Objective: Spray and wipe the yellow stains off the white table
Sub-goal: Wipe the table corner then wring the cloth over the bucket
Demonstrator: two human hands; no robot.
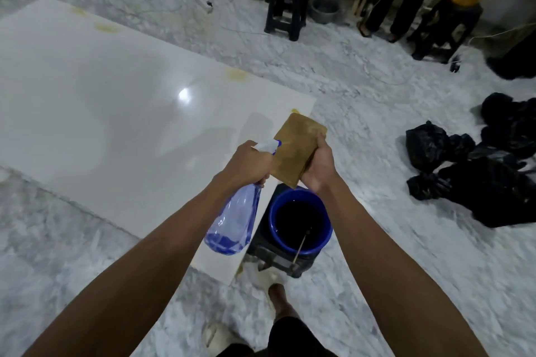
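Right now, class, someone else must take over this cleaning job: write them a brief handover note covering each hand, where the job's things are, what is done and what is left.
Left hand: grip round the neck of the clear blue plastic spray bottle, nozzle aimed at the cloth.
Right hand: holds the folded brown cleaning cloth above the round blue bucket.
White table: yellow stains remain along its far edge, at and, with one more peeking out behind the cloth.
Done: tools in hand.
Left: spray and wipe every stain.
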